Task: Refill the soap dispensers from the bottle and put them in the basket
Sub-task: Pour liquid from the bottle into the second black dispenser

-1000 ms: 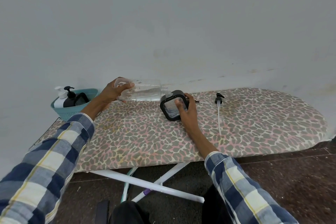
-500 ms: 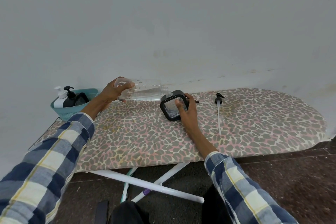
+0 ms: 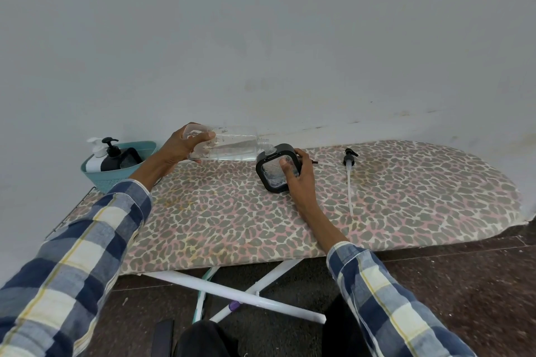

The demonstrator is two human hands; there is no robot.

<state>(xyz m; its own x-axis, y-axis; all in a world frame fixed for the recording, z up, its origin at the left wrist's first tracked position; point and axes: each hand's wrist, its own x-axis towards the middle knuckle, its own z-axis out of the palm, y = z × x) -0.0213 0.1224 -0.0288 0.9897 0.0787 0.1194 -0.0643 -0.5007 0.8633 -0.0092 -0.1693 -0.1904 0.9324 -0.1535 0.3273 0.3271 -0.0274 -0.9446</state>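
At far left, teal basket (image 3: 116, 180) holds two pump dispensers. Left hand (image 3: 179, 148) grips clear bottle (image 3: 229, 146) by its base, tipped, neck at black square dispenser (image 3: 275, 168), steadied by right hand (image 3: 298, 180). Loose pump (image 3: 349, 165) lies right on ironing board (image 3: 420, 182).

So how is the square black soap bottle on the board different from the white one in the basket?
The square black soap dispenser stands on the ironing board, its pump off, gripped by the right hand. The white pump dispenser sits in the teal basket, pump on, untouched. Both stand about upright.
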